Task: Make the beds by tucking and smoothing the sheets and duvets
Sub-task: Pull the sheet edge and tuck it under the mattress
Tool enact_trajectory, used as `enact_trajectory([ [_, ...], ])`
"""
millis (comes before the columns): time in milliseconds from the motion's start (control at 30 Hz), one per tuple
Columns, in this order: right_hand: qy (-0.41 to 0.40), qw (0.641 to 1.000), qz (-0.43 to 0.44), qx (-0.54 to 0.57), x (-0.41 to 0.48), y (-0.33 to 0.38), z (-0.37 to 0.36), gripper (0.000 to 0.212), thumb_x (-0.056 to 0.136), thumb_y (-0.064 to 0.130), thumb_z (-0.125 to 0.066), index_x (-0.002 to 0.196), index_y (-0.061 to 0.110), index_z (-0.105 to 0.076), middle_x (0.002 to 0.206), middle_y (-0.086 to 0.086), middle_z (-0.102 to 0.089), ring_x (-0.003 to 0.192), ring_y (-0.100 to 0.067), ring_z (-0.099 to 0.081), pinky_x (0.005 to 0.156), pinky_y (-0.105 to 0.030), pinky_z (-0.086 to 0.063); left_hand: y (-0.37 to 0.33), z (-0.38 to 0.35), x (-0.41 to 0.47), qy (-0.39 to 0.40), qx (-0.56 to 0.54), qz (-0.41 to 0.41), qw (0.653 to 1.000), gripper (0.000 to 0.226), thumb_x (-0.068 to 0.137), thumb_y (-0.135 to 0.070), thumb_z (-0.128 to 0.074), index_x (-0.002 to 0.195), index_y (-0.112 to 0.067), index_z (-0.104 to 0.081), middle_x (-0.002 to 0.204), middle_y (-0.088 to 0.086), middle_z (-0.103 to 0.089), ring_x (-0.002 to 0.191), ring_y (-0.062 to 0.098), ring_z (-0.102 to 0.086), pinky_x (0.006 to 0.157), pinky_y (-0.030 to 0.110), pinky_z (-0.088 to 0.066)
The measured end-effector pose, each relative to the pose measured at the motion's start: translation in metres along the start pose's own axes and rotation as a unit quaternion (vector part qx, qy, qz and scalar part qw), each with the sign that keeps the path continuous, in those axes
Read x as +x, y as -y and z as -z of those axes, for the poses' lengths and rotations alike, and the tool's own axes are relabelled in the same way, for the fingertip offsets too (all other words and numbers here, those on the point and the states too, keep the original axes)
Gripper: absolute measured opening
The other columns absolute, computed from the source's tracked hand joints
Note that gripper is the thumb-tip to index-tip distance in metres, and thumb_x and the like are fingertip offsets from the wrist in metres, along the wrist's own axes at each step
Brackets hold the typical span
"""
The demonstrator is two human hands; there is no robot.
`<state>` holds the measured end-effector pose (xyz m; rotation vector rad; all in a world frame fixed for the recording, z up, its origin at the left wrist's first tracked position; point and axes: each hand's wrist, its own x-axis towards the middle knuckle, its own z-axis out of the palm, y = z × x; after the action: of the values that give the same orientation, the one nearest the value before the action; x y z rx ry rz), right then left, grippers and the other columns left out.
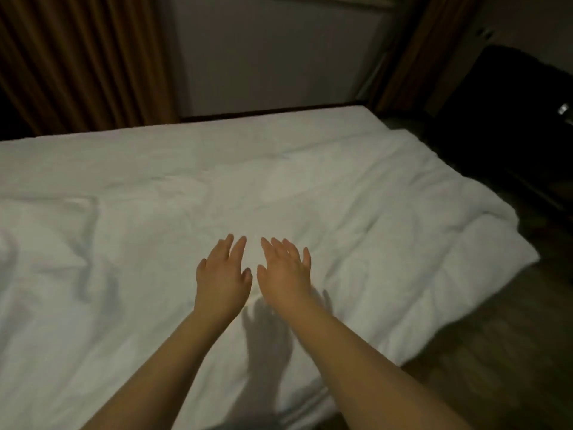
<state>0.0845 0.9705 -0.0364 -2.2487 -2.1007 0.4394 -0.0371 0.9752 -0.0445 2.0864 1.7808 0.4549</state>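
The person is reaching both bare arms in from 6 o'clock over a white, puffy cloth duvet (pixel 310 187), which is lying across the bed (pixel 310 119) & filling most of the view. The left hand (pixel 221 276) & right hand (pixel 283 271) are hanging side by side just below frame centre, near each other but not touching. Both are palm down w/ fingers straight & slightly fanned, gripping nothing. Their shadows are falling on the duvet toward 6 o'clock, under the wrists. Whether the fingertips are touching the cloth: can't tell. The duvet is bunching into deep folds at 9 o'clock & lying smoother toward 12. Its thick corner is drooping over the bed edge at approx 4 o'clock, above a dark wood-look floor (pixel 496 352). A bare white strip of the bed is showing beyond the duvet at 12-1 o'clock. Brown pleated curtains (pixel 77 57) are hanging at 10 o'clock & a plain grey wall (pixel 273 57) is standing at 12. A black bulky furniture piece (pixel 511 103) is sitting at 2 o'clock, too dark to identify.
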Motion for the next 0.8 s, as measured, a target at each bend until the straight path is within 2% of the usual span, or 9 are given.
enact_trajectory([
  [100, -0.001, 1.000, -0.004, -0.005, -0.041, -0.101, -0.002, 0.055, 0.102, 0.036, -0.033, 0.152, 0.029, -0.011, 0.160, 0.005, -0.013, 0.147, -0.017, -0.004, 0.116, -0.048, 0.004, -0.081, -0.059, -0.030, 0.005, 0.000, -0.006, 1.000, 0.060, 0.093, -0.026, -0.053, 0.147, -0.018, -0.030, 0.154, 0.008, -0.026, 0.141, 0.025, -0.026, 0.111, 0.045, -0.028],
  [200, 0.002, 1.000, -0.007, -0.010, -0.068, -0.168, -0.007, 0.056, 0.102, 0.037, -0.034, 0.152, 0.030, -0.010, 0.159, 0.006, -0.014, 0.147, -0.016, -0.006, 0.116, -0.046, 0.001, -0.122, -0.094, -0.060, 0.021, -0.017, 0.007, 1.000, 0.059, 0.094, -0.027, -0.051, 0.147, -0.018, -0.029, 0.154, 0.007, -0.025, 0.141, 0.024, -0.024, 0.111, 0.043, -0.026],
  [333, 0.066, 0.998, -0.002, 0.011, -0.112, -0.242, -0.029, 0.056, 0.102, 0.036, -0.034, 0.152, 0.028, -0.011, 0.159, 0.005, -0.016, 0.146, -0.015, -0.009, 0.117, -0.045, -0.001, -0.138, -0.135, -0.108, 0.064, -0.001, 0.044, 0.997, 0.058, 0.094, -0.029, -0.052, 0.146, -0.018, -0.031, 0.152, 0.010, -0.029, 0.139, 0.025, -0.029, 0.108, 0.043, -0.029],
  [433, 0.114, 0.993, 0.009, 0.004, -0.135, -0.278, -0.055, 0.055, 0.102, 0.037, -0.033, 0.152, 0.029, -0.012, 0.159, 0.006, -0.017, 0.146, -0.014, -0.009, 0.118, -0.046, -0.005, -0.128, -0.160, -0.135, 0.097, 0.015, 0.052, 0.994, 0.054, 0.092, -0.030, -0.055, 0.142, -0.016, -0.039, 0.147, 0.010, -0.037, 0.133, 0.028, -0.038, 0.104, 0.044, -0.036],
  [500, 0.121, 0.992, 0.041, -0.003, -0.137, -0.292, -0.072, 0.053, 0.102, 0.038, -0.034, 0.151, 0.031, -0.017, 0.158, 0.007, -0.019, 0.146, -0.014, -0.011, 0.118, -0.043, -0.006, -0.114, -0.181, -0.149, 0.118, 0.029, 0.035, 0.992, 0.048, 0.089, -0.030, -0.058, 0.135, -0.016, -0.049, 0.137, 0.011, -0.048, 0.122, 0.030, -0.049, 0.094, 0.042, -0.042],
  [600, 0.121, 0.982, 0.143, -0.018, -0.121, -0.294, -0.108, 0.046, 0.100, 0.041, -0.041, 0.145, 0.031, -0.036, 0.153, 0.006, -0.031, 0.144, -0.015, -0.019, 0.117, -0.039, -0.012, -0.082, -0.209, -0.169, 0.154, 0.040, 0.015, 0.987, 0.040, 0.083, -0.034, -0.059, 0.117, -0.014, -0.061, 0.116, 0.011, -0.060, 0.099, 0.034, -0.061, 0.079, 0.039, -0.049],
  [667, 0.132, 0.966, 0.222, -0.021, -0.113, -0.283, -0.137, 0.039, 0.096, 0.041, -0.050, 0.133, 0.029, -0.055, 0.145, 0.001, -0.046, 0.138, -0.021, -0.033, 0.112, -0.040, -0.022, -0.054, -0.227, -0.182, 0.159, 0.043, 0.012, 0.986, 0.034, 0.080, -0.036, -0.062, 0.105, -0.013, -0.065, 0.106, 0.011, -0.062, 0.090, 0.035, -0.062, 0.074, 0.037, -0.050],
  [733, 0.113, 0.952, 0.282, -0.020, -0.110, -0.272, -0.172, 0.032, 0.083, 0.037, -0.064, 0.112, 0.024, -0.070, 0.128, -0.007, -0.061, 0.122, -0.031, -0.053, 0.102, -0.048, -0.037, -0.025, -0.243, -0.196, 0.168, 0.058, 0.012, 0.984, 0.039, 0.077, -0.038, -0.068, 0.106, -0.013, -0.065, 0.113, 0.012, -0.060, 0.100, 0.036, -0.060, 0.082, 0.040, -0.049],
  [800, 0.128, 0.946, 0.294, -0.036, -0.111, -0.265, -0.204, 0.041, 0.077, 0.037, -0.072, 0.115, 0.023, -0.069, 0.130, -0.010, -0.059, 0.120, -0.034, -0.054, 0.100, -0.054, -0.037, -0.001, -0.257, -0.206, 0.184, 0.094, 0.017, 0.978, 0.055, 0.075, -0.041, -0.074, 0.120, -0.014, -0.059, 0.133, 0.013, -0.051, 0.120, 0.034, -0.050, 0.094, 0.044, -0.042],
])
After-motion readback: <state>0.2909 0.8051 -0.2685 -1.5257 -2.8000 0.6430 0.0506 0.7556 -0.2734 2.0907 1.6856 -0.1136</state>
